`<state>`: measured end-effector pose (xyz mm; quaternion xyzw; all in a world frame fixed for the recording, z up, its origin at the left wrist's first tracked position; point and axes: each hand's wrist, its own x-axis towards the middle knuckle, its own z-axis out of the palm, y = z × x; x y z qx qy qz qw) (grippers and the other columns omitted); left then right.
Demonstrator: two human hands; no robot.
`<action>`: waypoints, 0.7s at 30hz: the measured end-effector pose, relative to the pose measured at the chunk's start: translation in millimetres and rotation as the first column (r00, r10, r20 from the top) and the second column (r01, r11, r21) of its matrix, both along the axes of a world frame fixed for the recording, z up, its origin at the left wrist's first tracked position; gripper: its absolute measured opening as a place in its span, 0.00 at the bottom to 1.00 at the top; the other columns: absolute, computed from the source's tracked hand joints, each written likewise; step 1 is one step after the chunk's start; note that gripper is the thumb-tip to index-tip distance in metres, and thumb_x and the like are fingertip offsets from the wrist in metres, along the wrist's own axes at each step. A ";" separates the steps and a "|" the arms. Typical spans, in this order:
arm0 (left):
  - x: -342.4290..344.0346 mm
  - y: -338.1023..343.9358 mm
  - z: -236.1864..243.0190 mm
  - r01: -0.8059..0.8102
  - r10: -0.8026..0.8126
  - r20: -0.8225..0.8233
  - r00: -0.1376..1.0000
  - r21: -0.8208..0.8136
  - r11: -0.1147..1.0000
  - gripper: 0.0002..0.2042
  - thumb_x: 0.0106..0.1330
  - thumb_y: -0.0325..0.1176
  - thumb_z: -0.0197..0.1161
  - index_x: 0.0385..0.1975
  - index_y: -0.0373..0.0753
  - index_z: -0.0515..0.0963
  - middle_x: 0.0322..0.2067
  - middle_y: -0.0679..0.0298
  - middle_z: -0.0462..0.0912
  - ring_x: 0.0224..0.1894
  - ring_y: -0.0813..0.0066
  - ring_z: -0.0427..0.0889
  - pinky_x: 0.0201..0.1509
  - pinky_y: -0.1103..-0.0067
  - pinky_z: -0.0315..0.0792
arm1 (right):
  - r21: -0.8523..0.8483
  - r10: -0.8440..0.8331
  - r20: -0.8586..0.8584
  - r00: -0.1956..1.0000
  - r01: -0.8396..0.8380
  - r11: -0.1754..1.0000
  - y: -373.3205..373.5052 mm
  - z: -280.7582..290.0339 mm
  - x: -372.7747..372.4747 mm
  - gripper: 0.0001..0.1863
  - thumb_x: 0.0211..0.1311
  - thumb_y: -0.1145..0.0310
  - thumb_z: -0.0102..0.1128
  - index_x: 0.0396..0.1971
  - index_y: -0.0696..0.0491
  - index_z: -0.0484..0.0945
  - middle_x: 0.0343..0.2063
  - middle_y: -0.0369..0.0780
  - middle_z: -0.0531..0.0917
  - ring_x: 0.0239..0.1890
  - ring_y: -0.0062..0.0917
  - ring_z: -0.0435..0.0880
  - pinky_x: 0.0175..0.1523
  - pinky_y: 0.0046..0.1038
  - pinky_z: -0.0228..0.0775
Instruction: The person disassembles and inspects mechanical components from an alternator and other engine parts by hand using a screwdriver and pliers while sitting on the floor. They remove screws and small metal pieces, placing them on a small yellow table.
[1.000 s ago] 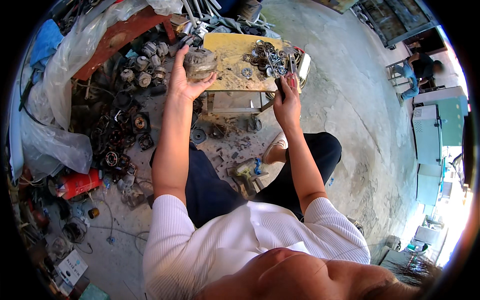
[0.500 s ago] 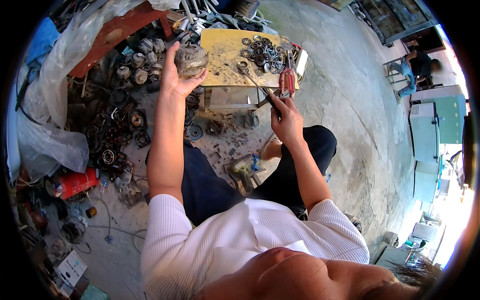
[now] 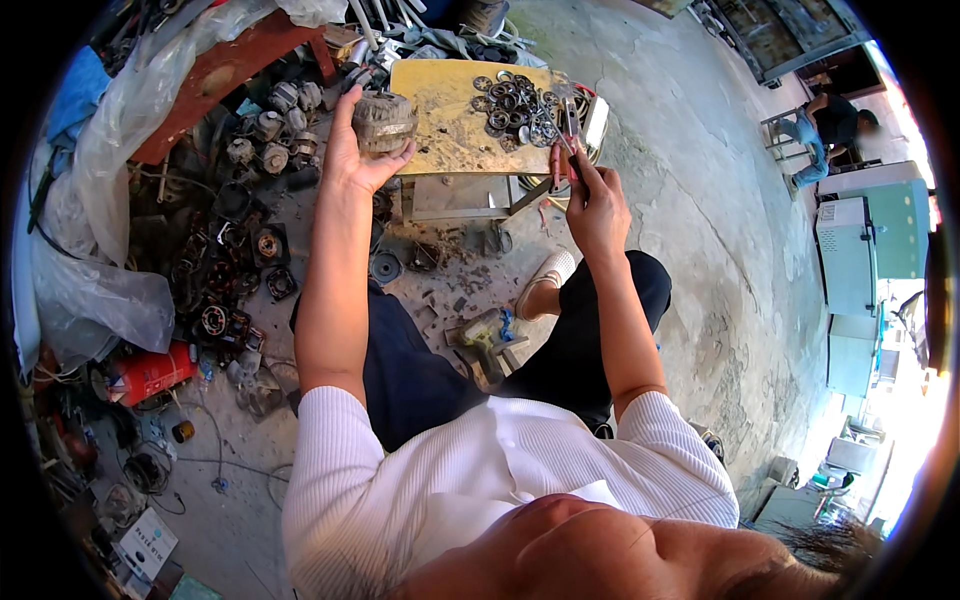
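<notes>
My left hand is closed round a dusty, grey-brown motor part, round and blocky, held up at the left end of a yellow board. Closed on a thin screwdriver-like tool is my right hand, at the board's near right corner. The tool's dark handle is largely covered by the fingers, and its metal shaft slants up to the left. Red-handled pliers lie at that corner, partly behind the tool. A pile of metal rings covers the board's right half.
Old motors and dismantled parts heap on the floor at left, below a red-brown frame and plastic sheeting. A green-grey power tool lies between my feet. Another person bends by a stool at far right.
My right hand has moved right with the tool, whose tip has swung from the left of the rings toward the pliers. My left hand stays nearly in place with the motor part.
</notes>
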<state>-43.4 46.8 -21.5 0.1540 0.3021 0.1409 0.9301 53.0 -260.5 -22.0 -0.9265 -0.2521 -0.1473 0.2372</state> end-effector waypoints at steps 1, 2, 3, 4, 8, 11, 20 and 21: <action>0.2 0.1 -0.9 -0.007 0.007 0.001 1.000 0.000 1.000 0.35 0.47 0.52 0.74 0.53 0.43 0.70 0.53 0.51 0.72 0.56 0.52 0.67 0.59 0.57 0.63 | 0.050 0.005 0.002 1.000 -0.005 0.999 0.3 0.7 0.0 0.22 0.59 0.72 0.56 0.55 0.41 0.78 0.38 0.42 0.79 0.38 0.37 0.82 0.39 0.36 0.74; 0.3 0.6 -1.2 -0.003 0.003 -0.003 1.000 0.005 1.000 0.35 0.47 0.53 0.74 0.53 0.43 0.70 0.52 0.51 0.72 0.55 0.52 0.67 0.59 0.56 0.63 | 0.100 0.011 0.004 1.000 -0.011 0.995 0.8 1.2 0.1 0.22 0.59 0.71 0.56 0.55 0.41 0.78 0.38 0.42 0.79 0.37 0.38 0.82 0.40 0.36 0.74; 0.3 0.4 -1.6 -0.001 0.001 -0.008 1.000 0.006 1.000 0.35 0.47 0.53 0.74 0.53 0.43 0.70 0.52 0.51 0.72 0.55 0.52 0.68 0.59 0.56 0.63 | 0.147 0.018 0.007 1.000 -0.019 0.989 0.9 2.0 0.6 0.22 0.59 0.71 0.56 0.55 0.42 0.78 0.38 0.43 0.79 0.37 0.38 0.82 0.40 0.36 0.74; 0.0 0.4 -1.6 0.000 0.000 -0.013 1.000 0.008 1.000 0.35 0.47 0.53 0.74 0.53 0.43 0.70 0.52 0.51 0.72 0.55 0.52 0.68 0.58 0.56 0.63 | 0.131 0.029 -0.008 1.000 -0.028 0.991 2.2 3.7 1.6 0.21 0.59 0.71 0.56 0.55 0.43 0.78 0.37 0.43 0.79 0.37 0.38 0.82 0.40 0.36 0.74; 2.0 -0.5 3.2 -0.013 0.012 -0.053 0.999 -0.005 1.000 0.35 0.47 0.52 0.74 0.53 0.43 0.70 0.52 0.52 0.73 0.55 0.53 0.68 0.58 0.56 0.64 | 0.155 0.074 0.005 0.997 -0.074 0.985 18.5 3.4 5.8 0.22 0.59 0.72 0.56 0.55 0.47 0.78 0.36 0.45 0.79 0.37 0.40 0.81 0.42 0.36 0.73; 2.9 -2.2 0.1 -0.008 0.008 -0.030 1.000 0.004 1.000 0.34 0.47 0.52 0.74 0.53 0.44 0.71 0.51 0.53 0.73 0.55 0.54 0.68 0.57 0.58 0.64 | 0.133 0.137 0.034 0.990 -0.140 0.981 39.5 -3.8 14.2 0.22 0.57 0.73 0.56 0.54 0.49 0.78 0.35 0.46 0.79 0.39 0.42 0.80 0.47 0.36 0.72; 3.8 1.1 0.9 -0.015 0.015 -0.018 1.000 -0.012 1.000 0.33 0.47 0.52 0.74 0.51 0.44 0.72 0.50 0.54 0.74 0.53 0.54 0.68 0.57 0.57 0.65 | 0.047 0.167 0.041 0.985 -0.169 0.985 80.2 0.9 27.1 0.15 0.53 0.72 0.57 0.42 0.54 0.83 0.34 0.49 0.81 0.35 0.43 0.82 0.42 0.40 0.75; 3.4 2.1 0.1 -0.018 0.018 -0.011 1.000 -0.006 1.000 0.32 0.47 0.52 0.74 0.51 0.44 0.73 0.50 0.54 0.74 0.53 0.54 0.68 0.57 0.57 0.65 | 0.043 0.158 0.060 0.986 -0.161 0.986 75.0 5.3 26.6 0.15 0.54 0.72 0.57 0.41 0.54 0.83 0.34 0.49 0.81 0.35 0.44 0.82 0.42 0.40 0.76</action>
